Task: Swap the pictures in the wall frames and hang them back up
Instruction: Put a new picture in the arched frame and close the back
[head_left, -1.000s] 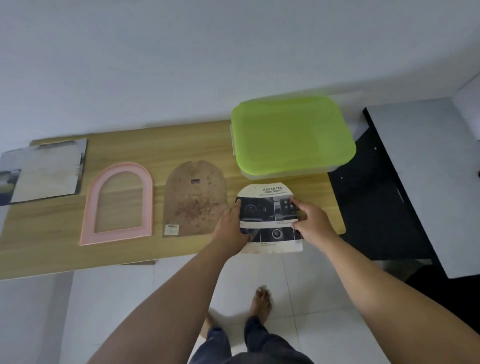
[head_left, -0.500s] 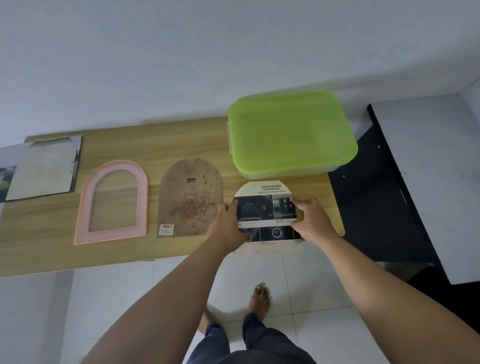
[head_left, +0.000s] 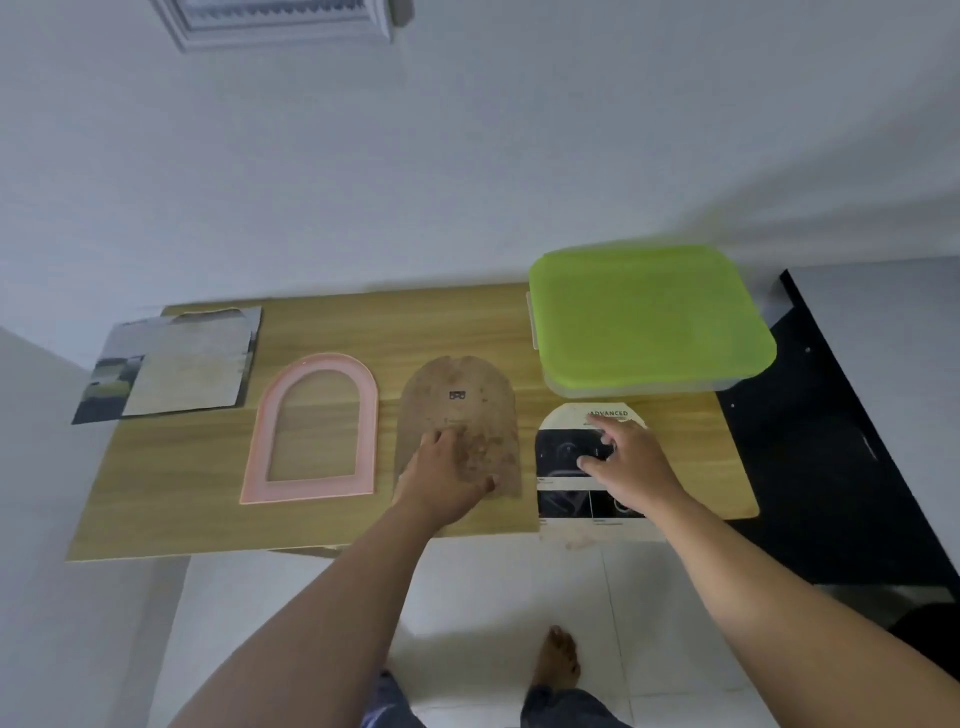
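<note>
Hazard: The picture (head_left: 566, 462) is lying at the near right of the table (head_left: 171, 499), and its near edge is overhanging the table edge. The right hand (head_left: 628, 462) is resting on top of it, fingers loosely bent and apart, pressing rather than gripping. If that hand is lifting away while the sheet is sliding nearward, the sheet is likely to be tipping to the floor.

The left hand (head_left: 441, 478) is lying flat on the brown backing board (head_left: 483, 410), fingers spread, thumb at the near edge, clamping nothing. Dragging the board could be scraping or creasing the picture just to its right. The pink arched frame (head_left: 306, 488) is lying just left of the board, apart from both hands.

Legible text: "ADVANCED" is showing at the far end of the picture. Smaller lines beneath are too small to read.
</note>
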